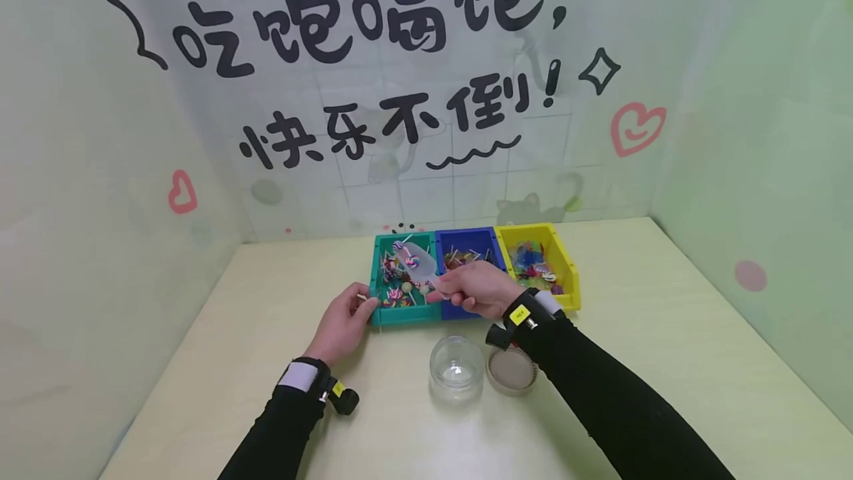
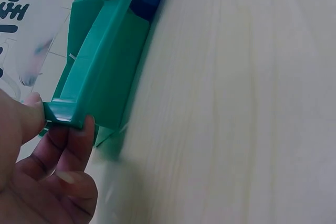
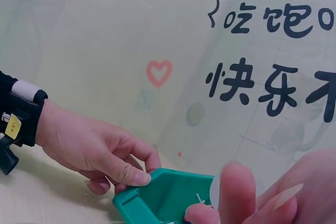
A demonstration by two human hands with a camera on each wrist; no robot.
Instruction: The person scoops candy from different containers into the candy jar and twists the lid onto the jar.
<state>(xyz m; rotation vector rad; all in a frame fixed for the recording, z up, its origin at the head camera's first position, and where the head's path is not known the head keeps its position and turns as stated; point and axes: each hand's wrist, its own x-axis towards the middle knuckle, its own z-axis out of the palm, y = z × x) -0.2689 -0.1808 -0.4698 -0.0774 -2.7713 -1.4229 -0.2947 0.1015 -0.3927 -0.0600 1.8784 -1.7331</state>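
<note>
Scoop (image 1: pixel 424 265) of cloudy plastic is held by the right grip (image 1: pixel 483 290), left grip (image 1: pixel 342 326) pinching a glossy green bin (image 1: pixel 409 315)

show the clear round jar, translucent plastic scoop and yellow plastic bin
clear round jar (image 1: pixel 456 372), head view, body
translucent plastic scoop (image 1: pixel 424 267), head view, bowl
yellow plastic bin (image 1: pixel 567 272), head view, right wall

Right fingers (image 1: pixel 456 285) hold a scoop (image 1: pixel 425 270) with lollipops (image 1: pixel 411 261) over the green bin (image 1: pixel 408 315)

The table (image 1: pixel 666 317) (pale) bears bins (image 1: pixel 406 315), jar (image 1: pixel 456 367), lid (image 1: pixel 512 371).
</note>
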